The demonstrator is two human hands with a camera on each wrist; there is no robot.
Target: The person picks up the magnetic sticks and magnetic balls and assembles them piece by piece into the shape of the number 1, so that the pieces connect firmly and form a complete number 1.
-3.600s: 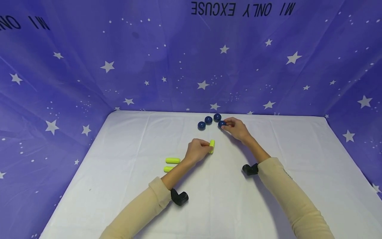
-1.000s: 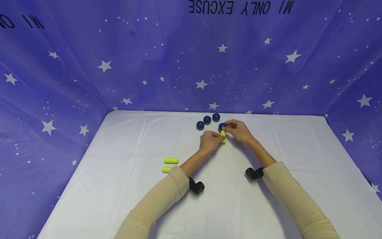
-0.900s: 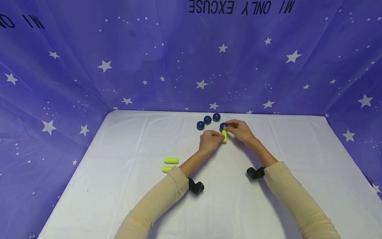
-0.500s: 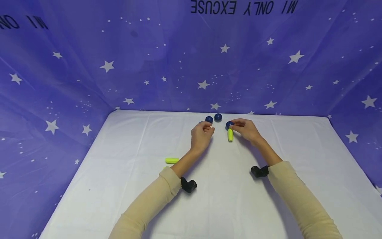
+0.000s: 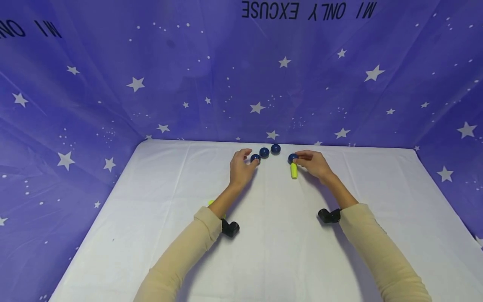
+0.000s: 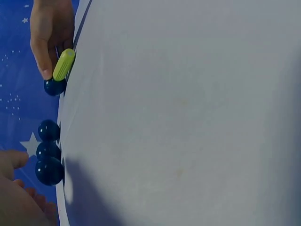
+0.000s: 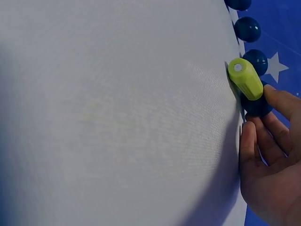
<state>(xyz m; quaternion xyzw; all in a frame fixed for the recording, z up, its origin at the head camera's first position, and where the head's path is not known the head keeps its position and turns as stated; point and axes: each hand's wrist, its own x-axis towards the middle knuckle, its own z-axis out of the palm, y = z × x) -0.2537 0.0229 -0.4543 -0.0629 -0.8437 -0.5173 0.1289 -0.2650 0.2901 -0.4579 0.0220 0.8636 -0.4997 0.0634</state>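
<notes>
My right hand point(image 5: 316, 164) pinches a glossy dark blue ball point(image 5: 292, 157) between thumb and fingers near the back of the table. A short yellow-green stick point(image 5: 294, 171) has its far end against that ball and points toward me; the right wrist view shows a pale dot on the stick's near end. My left hand point(image 5: 240, 170) is spread around the leftmost blue ball point(image 5: 255, 157) of three. In the left wrist view, a gap shows between the left thumb point(image 6: 19, 158) and that ball. The other balls, a middle one point(image 5: 264, 152) and a right one point(image 5: 276, 149), sit beside it in a slanting row.
Part of another yellow-green stick point(image 5: 211, 203) shows beside my left forearm, which hides the rest. Black wrist cameras hang under both sleeves, left camera point(image 5: 230, 228) and right camera point(image 5: 329, 215). A purple star-printed cloth point(image 5: 211, 84) rises behind the white table point(image 5: 264, 251).
My left hand brought the stick to the held ball, let go of it and moved left to the leftmost ball. My right hand shifted right with its ball, the stick moving along.
</notes>
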